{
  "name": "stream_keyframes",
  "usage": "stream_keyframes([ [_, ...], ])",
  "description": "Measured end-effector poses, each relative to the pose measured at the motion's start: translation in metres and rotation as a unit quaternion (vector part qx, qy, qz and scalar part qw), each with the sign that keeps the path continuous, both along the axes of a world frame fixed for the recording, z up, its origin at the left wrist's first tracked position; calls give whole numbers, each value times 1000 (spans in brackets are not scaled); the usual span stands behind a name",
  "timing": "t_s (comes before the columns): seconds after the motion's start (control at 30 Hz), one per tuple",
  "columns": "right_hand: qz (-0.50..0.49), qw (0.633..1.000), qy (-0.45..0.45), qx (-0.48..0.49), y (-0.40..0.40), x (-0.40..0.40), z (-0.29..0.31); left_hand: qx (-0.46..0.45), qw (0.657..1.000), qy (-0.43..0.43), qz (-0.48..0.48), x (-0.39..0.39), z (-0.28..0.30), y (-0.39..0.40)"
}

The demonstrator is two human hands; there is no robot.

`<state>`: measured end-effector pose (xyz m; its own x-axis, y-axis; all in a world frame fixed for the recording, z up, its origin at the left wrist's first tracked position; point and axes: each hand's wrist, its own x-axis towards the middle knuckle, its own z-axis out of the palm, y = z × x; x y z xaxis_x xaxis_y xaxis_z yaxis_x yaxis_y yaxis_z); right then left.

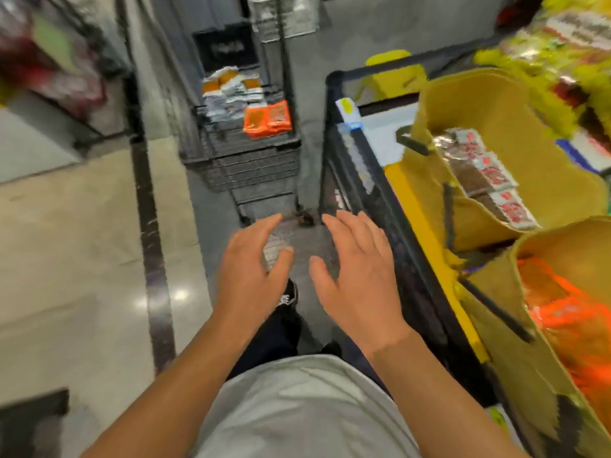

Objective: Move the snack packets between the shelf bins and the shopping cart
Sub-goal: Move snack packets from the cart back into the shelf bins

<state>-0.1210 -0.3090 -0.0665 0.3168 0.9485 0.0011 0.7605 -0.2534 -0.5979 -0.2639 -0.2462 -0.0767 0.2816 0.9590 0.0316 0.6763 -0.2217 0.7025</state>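
Left hand (253,269) and right hand (355,276) spread, empty (likely between loads); orange packets (267,119) sit at shopping cart (241,166) front edge.

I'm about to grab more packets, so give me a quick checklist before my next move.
1. Left hand free, grip open: ok.
2. Right hand free, grip open: ok.
3. Cart has room beside the orange packets and white packets: ok.
4. Near bin holds orange packets: ok.
5. Far bin holds brown packets: ok.
6. Which bin comes next: cannot tell.
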Motion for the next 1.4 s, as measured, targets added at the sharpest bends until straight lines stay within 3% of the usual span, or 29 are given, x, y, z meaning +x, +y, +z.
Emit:
stream_keyframes([
  [0.27,125,990,1,-63,72,-58,-5,-9,993,-31,117,-67,-5,45],
  [0.77,94,994,15,-55,248,-182,-14,-29,994,-26,102,-185,-9,228],
  [0.93,86,996,-1,-14,290,-186,-22,-50,994,-16,98,-189,-11,275],
  [1.4,66,992,26,-102,460,-127,-54,-94,991,6,91,-136,-42,436],
])
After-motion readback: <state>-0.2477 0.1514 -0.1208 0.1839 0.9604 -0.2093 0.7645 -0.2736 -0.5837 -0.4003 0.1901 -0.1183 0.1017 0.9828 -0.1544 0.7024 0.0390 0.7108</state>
